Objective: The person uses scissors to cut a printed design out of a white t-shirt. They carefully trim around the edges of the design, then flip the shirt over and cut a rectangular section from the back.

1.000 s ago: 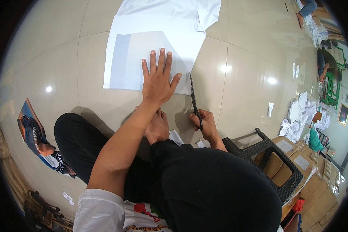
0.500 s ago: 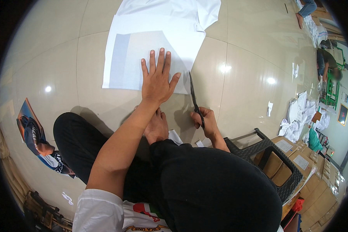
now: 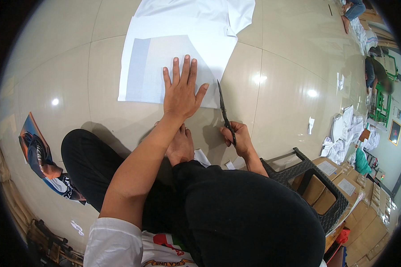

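Note:
White cloth (image 3: 173,26) lies spread on the tiled floor in front of me. On top of it is a flat greyish pattern piece (image 3: 158,66) with a slanted right edge and a darker strip at its left. My left hand (image 3: 182,91) presses flat on this piece, fingers spread. My right hand (image 3: 238,139) grips a pair of black scissors (image 3: 224,113) by the handles. Their blades point away from me along the cloth's right edge, close to the pattern piece's lower right corner, and look nearly closed. My bare foot (image 3: 181,147) rests just below the cloth.
A black plastic stool (image 3: 316,187) stands at my right, beside cardboard boxes (image 3: 361,209). Piles of white cloth (image 3: 343,131) lie farther right, near a person (image 3: 378,73) bending down. Small white scraps (image 3: 311,125) dot the floor. At left are a cap (image 3: 38,153) and bundled items.
My right hand and the scissors have shifted very slightly, the blades looking more closed now. My left hand stays pressed in nearly the same spot, and the cloth has barely moved.

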Available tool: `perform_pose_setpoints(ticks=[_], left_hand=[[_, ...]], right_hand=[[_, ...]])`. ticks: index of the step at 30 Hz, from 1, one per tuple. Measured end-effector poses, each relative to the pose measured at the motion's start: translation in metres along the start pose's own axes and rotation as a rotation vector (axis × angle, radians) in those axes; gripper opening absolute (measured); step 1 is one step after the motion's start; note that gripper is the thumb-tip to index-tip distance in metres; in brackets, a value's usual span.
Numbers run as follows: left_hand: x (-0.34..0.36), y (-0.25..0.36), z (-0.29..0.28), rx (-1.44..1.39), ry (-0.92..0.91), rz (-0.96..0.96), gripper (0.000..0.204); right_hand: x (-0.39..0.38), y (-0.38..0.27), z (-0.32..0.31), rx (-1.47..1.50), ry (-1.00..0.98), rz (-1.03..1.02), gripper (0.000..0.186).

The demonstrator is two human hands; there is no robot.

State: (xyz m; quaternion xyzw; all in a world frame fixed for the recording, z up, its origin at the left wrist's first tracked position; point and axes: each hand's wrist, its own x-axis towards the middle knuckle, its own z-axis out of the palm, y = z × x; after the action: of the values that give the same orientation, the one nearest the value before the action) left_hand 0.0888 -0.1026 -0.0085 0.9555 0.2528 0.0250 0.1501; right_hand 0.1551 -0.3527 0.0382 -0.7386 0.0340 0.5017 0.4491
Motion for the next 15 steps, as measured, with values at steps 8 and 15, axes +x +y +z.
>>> perform_pose_setpoints(ticks=[8,15], left_hand=[[-0.0004,0.0001,-0.0001,-0.011,-0.004,-0.003,0.079],[0.0000,0.0006,-0.0003,-0.023,0.002,-0.002,0.079]], right_hand=[[-0.0014,-0.0001,-0.0025,-0.045,0.007,-0.002,0.027],[0.0029,-0.0071,-0.0028,-0.049,-0.010,-0.022,0.027]])
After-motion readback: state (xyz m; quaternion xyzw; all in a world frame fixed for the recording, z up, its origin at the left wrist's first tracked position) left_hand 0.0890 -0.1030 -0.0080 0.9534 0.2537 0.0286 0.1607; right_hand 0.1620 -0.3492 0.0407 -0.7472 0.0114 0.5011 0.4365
